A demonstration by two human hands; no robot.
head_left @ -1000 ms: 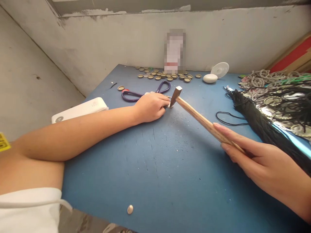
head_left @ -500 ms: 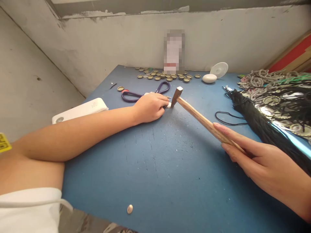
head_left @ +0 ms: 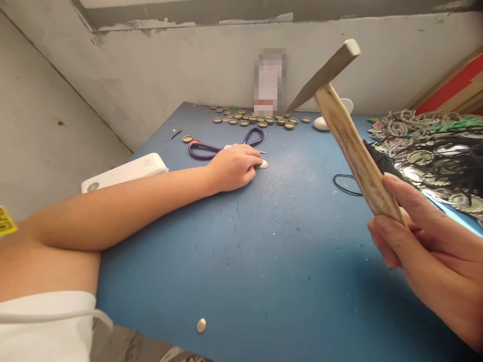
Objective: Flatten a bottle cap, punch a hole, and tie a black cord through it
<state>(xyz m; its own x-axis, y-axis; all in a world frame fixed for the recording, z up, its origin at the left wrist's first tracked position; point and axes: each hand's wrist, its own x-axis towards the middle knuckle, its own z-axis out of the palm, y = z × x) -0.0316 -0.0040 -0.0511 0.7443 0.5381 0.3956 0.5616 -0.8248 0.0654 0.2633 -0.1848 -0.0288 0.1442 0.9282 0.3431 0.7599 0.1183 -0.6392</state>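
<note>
My left hand (head_left: 234,167) rests on the blue table (head_left: 264,281), its fingertips closed on the edge of a small round bottle cap (head_left: 263,164) lying flat. Purple-handled scissors (head_left: 206,152) lie just behind that hand, their blades mostly hidden under it. In my right hand (head_left: 426,251) is the wooden handle of a hammer (head_left: 350,136), gripped near its end. The metal head is raised above the table, to the right of the cap and well apart from it, partly overlapping the wall in view.
Several bottle caps (head_left: 252,119) are scattered at the back by a blurred upright card (head_left: 268,80). A white power bank (head_left: 126,172) lies beyond my left forearm. Cords and tassels (head_left: 426,146) are heaped at right. A small oval piece (head_left: 201,325) sits near the front edge.
My right hand has lifted the hammer up and to the right, away from the bottle cap, which now shows more fully. My left hand has stayed in place.
</note>
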